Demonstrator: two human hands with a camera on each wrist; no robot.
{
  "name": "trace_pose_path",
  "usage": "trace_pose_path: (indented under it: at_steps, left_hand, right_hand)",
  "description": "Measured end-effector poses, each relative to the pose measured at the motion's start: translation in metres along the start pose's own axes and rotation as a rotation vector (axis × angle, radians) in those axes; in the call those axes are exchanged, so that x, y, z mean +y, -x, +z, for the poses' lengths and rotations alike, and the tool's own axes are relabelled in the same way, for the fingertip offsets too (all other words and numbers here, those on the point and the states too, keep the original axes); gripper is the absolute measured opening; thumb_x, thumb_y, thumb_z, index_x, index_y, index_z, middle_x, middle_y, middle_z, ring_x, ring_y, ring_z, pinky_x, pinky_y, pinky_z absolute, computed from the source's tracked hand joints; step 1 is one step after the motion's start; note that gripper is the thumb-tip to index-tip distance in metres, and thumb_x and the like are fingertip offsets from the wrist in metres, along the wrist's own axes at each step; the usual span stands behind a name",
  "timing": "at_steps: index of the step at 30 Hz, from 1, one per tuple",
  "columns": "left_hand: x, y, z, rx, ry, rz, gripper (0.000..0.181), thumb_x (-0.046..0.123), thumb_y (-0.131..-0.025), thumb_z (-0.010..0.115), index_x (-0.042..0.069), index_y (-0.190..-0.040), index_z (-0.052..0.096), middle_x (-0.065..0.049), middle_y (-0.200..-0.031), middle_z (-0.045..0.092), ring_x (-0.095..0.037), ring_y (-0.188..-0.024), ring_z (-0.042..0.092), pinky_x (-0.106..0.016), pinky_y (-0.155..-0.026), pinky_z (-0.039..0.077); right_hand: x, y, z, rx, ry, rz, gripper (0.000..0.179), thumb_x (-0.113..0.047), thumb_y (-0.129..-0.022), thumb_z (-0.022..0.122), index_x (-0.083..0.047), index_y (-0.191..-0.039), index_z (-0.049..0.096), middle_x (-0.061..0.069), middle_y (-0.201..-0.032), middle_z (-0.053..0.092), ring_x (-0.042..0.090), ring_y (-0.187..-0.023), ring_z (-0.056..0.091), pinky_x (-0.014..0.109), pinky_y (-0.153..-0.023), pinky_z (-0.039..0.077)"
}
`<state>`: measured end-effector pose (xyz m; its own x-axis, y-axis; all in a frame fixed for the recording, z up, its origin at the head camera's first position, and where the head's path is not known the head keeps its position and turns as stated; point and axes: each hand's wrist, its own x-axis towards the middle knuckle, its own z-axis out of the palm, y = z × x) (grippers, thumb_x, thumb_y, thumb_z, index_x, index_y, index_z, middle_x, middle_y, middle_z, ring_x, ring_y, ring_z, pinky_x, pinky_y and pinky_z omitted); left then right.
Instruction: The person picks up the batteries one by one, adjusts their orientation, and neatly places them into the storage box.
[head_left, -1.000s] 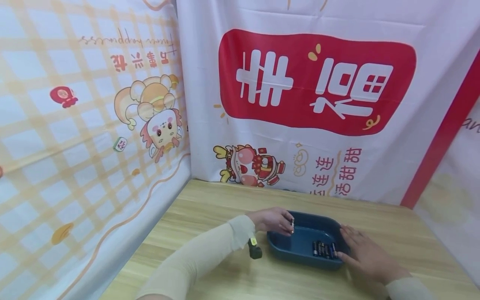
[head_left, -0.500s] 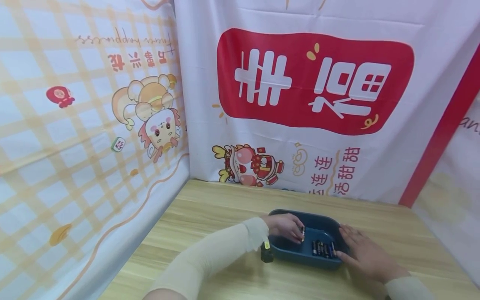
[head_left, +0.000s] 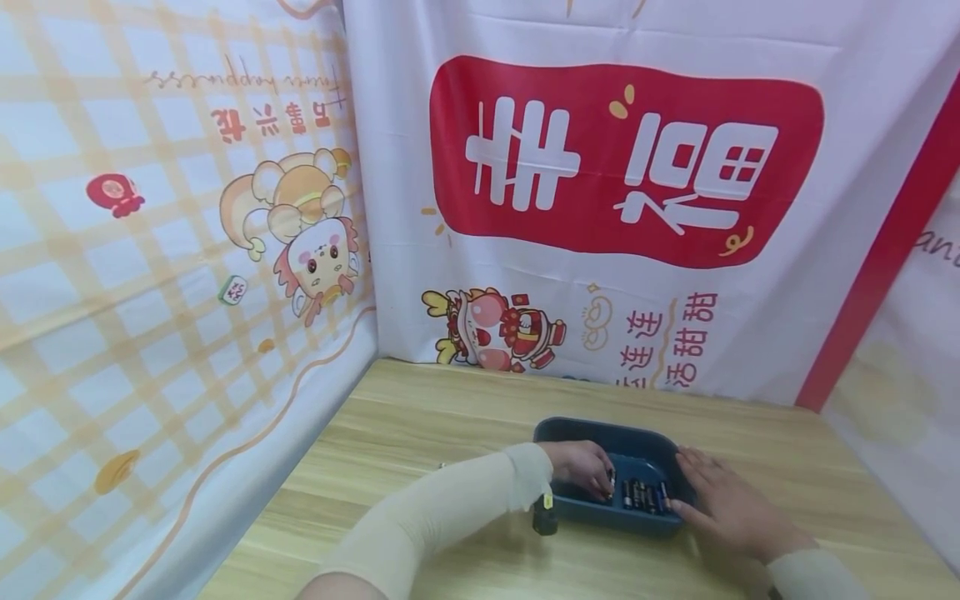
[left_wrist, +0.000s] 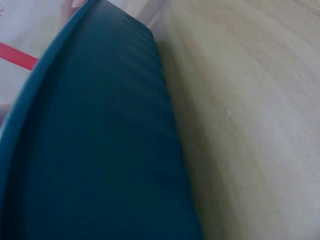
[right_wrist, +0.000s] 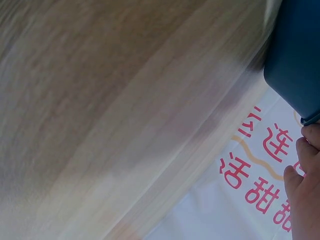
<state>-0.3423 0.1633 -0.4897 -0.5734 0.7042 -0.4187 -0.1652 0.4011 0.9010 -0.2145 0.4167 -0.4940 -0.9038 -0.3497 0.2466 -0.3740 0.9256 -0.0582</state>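
A dark blue tray [head_left: 641, 427] stands on the table, its outer wall [left_wrist: 110, 125] filling much of the left wrist view. Inside, several small dark cylindrical batteries [head_left: 645, 497] lie side by side near the right end. My left hand [head_left: 585, 467] reaches into the tray and pinches another battery [head_left: 611, 481] just left of that row, partly hidden by the fingers. My right hand [head_left: 731, 504] rests at the tray's right end, fingers fairly straight along the rim and thumb over the near edge by the batteries. In the right wrist view its fingers [right_wrist: 305, 150] touch the rim.
The wood-grain table [head_left: 405, 408] runs back to a printed white cloth [head_left: 405, 250], with a checked cloth [head_left: 172, 250] on the left. A tiny pale thing [head_left: 442, 465] shows behind the left sleeve. A black wrist camera [head_left: 545, 518] hangs below the left wrist.
My left hand has moved right and down into the tray with its battery, closer to the row. My right hand and the tray have stayed in place.
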Motion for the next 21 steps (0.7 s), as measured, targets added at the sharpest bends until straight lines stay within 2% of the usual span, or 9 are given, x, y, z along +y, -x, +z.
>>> trace_pose_path:
  at_steps: [2, 4, 5, 7, 11, 15, 21]
  left_hand:
    - [-0.001, -0.003, 0.001, -0.001, -0.027, -0.001, 0.021, -0.014, -0.083, 0.063, -0.004, -0.102, 0.060, -0.017, -0.093, 0.062, -0.026, -0.078, 0.066, -0.036, -0.071, 0.060]
    - [-0.001, -0.004, 0.002, 0.001, -0.060, 0.008, 0.018, -0.013, -0.083, 0.063, -0.004, -0.099, 0.061, -0.016, -0.092, 0.063, -0.026, -0.077, 0.066, -0.036, -0.069, 0.060]
    - [-0.001, -0.004, 0.003, 0.005, -0.078, 0.009, 0.016, -0.013, -0.083, 0.063, -0.004, -0.097, 0.062, -0.016, -0.091, 0.064, -0.026, -0.076, 0.066, -0.036, -0.069, 0.060]
    - [-0.001, -0.005, 0.005, 0.013, -0.117, 0.015, 0.012, -0.012, -0.083, 0.064, -0.004, -0.092, 0.062, -0.015, -0.088, 0.065, -0.025, -0.075, 0.066, -0.036, -0.068, 0.060]
    - [0.001, -0.003, 0.012, 0.062, -0.248, 0.025, 0.007, -0.007, -0.083, 0.066, -0.002, -0.080, 0.064, -0.013, -0.080, 0.067, -0.022, -0.069, 0.065, -0.033, -0.063, 0.058]
    - [0.004, 0.000, 0.022, 0.154, -0.410, 0.034, 0.011, -0.002, -0.082, 0.067, 0.003, -0.073, 0.065, -0.008, -0.073, 0.066, -0.020, -0.064, 0.063, -0.030, -0.057, 0.055]
    - [0.008, 0.001, 0.033, 0.248, -0.487, -0.004, 0.009, 0.001, -0.082, 0.067, 0.006, -0.075, 0.066, -0.005, -0.071, 0.066, -0.018, -0.060, 0.062, -0.028, -0.054, 0.054]
  right_hand:
    - [0.000, 0.000, 0.000, 0.009, 0.001, -0.012, 0.076, -0.056, -0.095, 0.050, 0.003, -0.142, 0.043, 0.019, -0.149, 0.038, 0.039, -0.138, 0.033, 0.035, -0.119, 0.003]
    - [-0.001, -0.001, 0.000, 0.011, 0.009, -0.018, 0.076, -0.056, -0.095, 0.050, 0.004, -0.142, 0.043, 0.019, -0.149, 0.039, 0.038, -0.137, 0.033, 0.021, -0.115, -0.007]
    - [-0.001, -0.001, -0.001, 0.010, 0.007, -0.019, 0.076, -0.055, -0.096, 0.050, 0.004, -0.142, 0.043, 0.019, -0.149, 0.038, 0.038, -0.138, 0.033, 0.015, -0.111, -0.011]
    - [-0.001, -0.001, -0.001, 0.006, 0.007, -0.021, 0.076, -0.055, -0.096, 0.050, 0.004, -0.142, 0.044, 0.020, -0.149, 0.039, 0.038, -0.137, 0.033, 0.011, -0.107, -0.014]
    - [-0.003, 0.000, -0.003, -0.007, -0.007, -0.009, 0.076, -0.055, -0.096, 0.051, 0.003, -0.143, 0.043, 0.019, -0.149, 0.038, 0.039, -0.137, 0.033, 0.009, -0.105, -0.015]
    - [-0.003, 0.000, -0.002, -0.007, -0.011, -0.001, 0.076, -0.056, -0.095, 0.050, 0.003, -0.143, 0.043, 0.019, -0.150, 0.038, 0.039, -0.138, 0.032, 0.009, -0.105, -0.015]
    - [-0.003, 0.000, 0.001, -0.009, -0.006, 0.002, 0.076, -0.056, -0.095, 0.050, 0.002, -0.144, 0.042, 0.018, -0.150, 0.038, 0.038, -0.138, 0.032, 0.010, -0.105, -0.015]
